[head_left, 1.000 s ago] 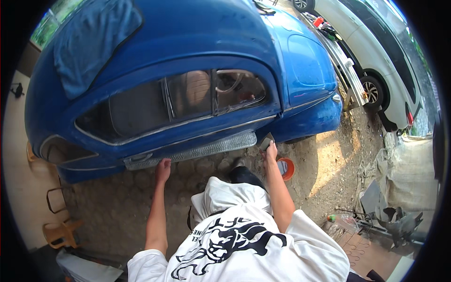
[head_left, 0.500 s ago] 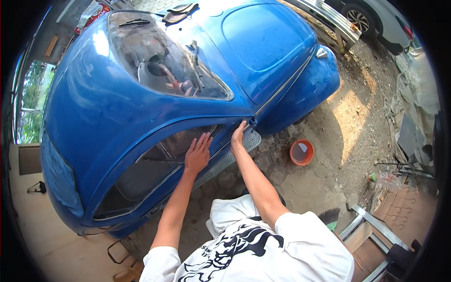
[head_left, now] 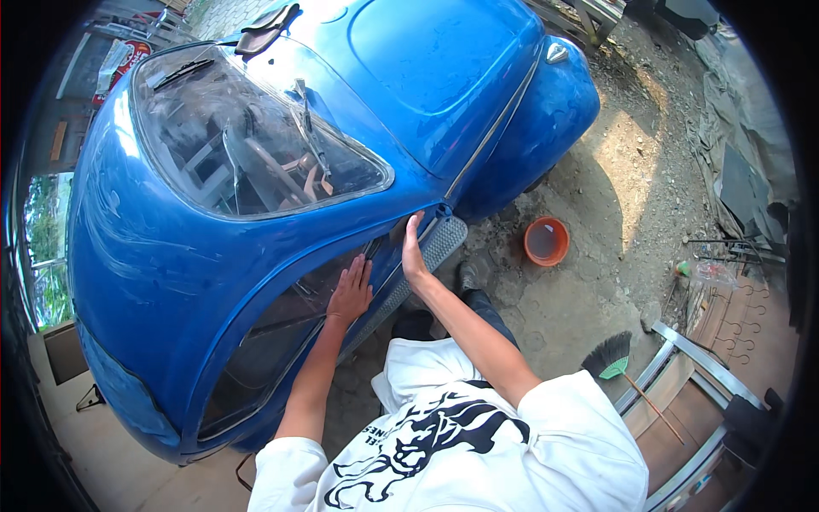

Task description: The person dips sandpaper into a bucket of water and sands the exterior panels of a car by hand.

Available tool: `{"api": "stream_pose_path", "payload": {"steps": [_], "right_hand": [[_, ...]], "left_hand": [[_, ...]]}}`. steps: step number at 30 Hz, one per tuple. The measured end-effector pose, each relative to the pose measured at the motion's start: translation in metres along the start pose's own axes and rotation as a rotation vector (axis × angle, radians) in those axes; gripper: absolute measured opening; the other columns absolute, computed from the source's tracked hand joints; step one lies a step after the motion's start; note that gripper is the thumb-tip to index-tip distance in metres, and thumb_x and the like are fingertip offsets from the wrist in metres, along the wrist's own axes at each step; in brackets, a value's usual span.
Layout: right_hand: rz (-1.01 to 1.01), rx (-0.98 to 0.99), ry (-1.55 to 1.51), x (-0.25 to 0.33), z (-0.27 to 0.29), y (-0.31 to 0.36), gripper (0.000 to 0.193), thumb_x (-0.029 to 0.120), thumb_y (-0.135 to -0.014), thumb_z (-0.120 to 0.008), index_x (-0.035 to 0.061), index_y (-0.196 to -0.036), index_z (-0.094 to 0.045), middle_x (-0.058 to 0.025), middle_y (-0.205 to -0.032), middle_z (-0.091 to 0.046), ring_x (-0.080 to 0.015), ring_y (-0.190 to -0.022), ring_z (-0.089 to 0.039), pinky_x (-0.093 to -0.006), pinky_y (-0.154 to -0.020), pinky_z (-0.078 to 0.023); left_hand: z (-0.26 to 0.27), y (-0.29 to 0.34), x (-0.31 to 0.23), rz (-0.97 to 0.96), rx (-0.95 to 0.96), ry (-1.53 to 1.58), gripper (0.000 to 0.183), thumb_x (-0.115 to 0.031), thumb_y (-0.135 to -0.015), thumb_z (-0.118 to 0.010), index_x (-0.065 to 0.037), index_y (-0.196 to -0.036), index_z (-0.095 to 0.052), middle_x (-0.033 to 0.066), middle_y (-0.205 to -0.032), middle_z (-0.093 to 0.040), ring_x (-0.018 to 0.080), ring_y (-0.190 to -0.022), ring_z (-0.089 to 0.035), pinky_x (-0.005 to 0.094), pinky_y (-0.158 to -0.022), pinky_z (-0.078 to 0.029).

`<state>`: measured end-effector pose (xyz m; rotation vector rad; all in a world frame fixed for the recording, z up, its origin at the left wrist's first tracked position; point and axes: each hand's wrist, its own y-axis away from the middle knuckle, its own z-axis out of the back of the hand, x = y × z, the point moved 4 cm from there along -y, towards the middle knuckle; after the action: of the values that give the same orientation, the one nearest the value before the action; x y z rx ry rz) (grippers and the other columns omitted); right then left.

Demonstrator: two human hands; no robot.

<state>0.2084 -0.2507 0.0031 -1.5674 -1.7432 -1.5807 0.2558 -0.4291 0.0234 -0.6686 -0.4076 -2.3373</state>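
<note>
A rounded blue car (head_left: 171, 247) fills the left and middle of the head view. My left hand (head_left: 350, 292) lies with straight fingers against the side window (head_left: 299, 316), near its front corner. My right hand (head_left: 414, 249) is farther forward, upright at the front edge of the door, with its thumb side up and fingers extended. Its palm is turned toward the door; whether it presses on it I cannot tell. Neither hand holds anything. The windshield (head_left: 256, 154) is smeared, and whitish streaks mark the roof.
An orange bucket (head_left: 546, 241) with liquid in it stands on the ground to my right. A ribbed running board (head_left: 439, 241) runs under the door. A broom (head_left: 612, 363) and a metal frame (head_left: 708, 367) are at lower right. A dark cloth (head_left: 266, 30) lies by the windshield.
My view has shifted, so the car sits farther left and more of the broom and my legs shows. Both hands keep nearly the same places by the window and door, fingers still straight.
</note>
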Motion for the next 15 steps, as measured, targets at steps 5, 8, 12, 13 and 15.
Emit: {"api": "stream_pose_path", "payload": {"steps": [5,8,12,13,15], "right_hand": [[-0.076,-0.111,0.010,0.035,-0.010,0.013,0.086,0.067,-0.099,-0.013,0.0062,-0.153,0.016,-0.0079,-0.161,0.022,-0.0195,-0.148,0.022,-0.0365,-0.120,0.009],[-0.013,-0.024,0.028,0.015,-0.019,0.015,0.088,0.067,-0.098,-0.014,0.0054,-0.153,0.016,-0.0080,-0.161,0.023,-0.0192,-0.148,0.022,-0.0365,-0.120,0.010],[-0.119,-0.197,-0.061,0.006,0.010,-0.020,0.091,0.071,-0.096,-0.011,0.0056,-0.153,0.015,-0.0067,-0.162,0.020,-0.0186,-0.149,0.016,-0.0371,-0.121,0.004],[-0.112,-0.202,-0.064,0.012,-0.001,-0.008,0.091,0.071,-0.096,-0.011,0.0056,-0.153,0.015,-0.0067,-0.162,0.020,-0.0186,-0.149,0.016,-0.0371,-0.121,0.004],[-0.041,0.002,-0.016,0.024,-0.027,0.037,0.088,0.070,-0.097,-0.019,0.0079,-0.156,0.004,-0.0053,-0.165,0.007,-0.0186,-0.151,0.008,-0.0357,-0.121,0.001]], "left_hand": [[0.001,-0.002,-0.003,0.001,-0.028,0.030,0.063,-0.040,-0.096,-0.038,-0.009,-0.151,-0.035,0.0140,-0.159,-0.027,0.0250,-0.150,-0.019,0.0447,-0.120,-0.005],[0.016,-0.002,0.000,0.037,-0.061,0.197,0.061,-0.034,-0.092,-0.044,-0.007,-0.147,-0.041,0.0153,-0.159,-0.028,0.0265,-0.149,-0.021,0.0441,-0.120,-0.009],[0.062,-0.014,0.013,0.077,-0.119,0.705,0.044,-0.016,-0.082,-0.057,-0.005,-0.125,-0.063,0.0169,-0.149,-0.042,0.0306,-0.141,-0.037,0.0443,-0.116,-0.028],[0.071,-0.010,0.022,0.071,-0.126,0.704,0.044,-0.016,-0.082,-0.057,-0.005,-0.125,-0.063,0.0169,-0.149,-0.042,0.0306,-0.141,-0.037,0.0443,-0.116,-0.028],[0.101,-0.001,0.042,0.155,-0.249,1.097,0.033,-0.004,-0.075,-0.062,-0.008,-0.106,-0.071,0.0157,-0.133,-0.055,0.0335,-0.126,-0.052,0.0466,-0.105,-0.042]]}}
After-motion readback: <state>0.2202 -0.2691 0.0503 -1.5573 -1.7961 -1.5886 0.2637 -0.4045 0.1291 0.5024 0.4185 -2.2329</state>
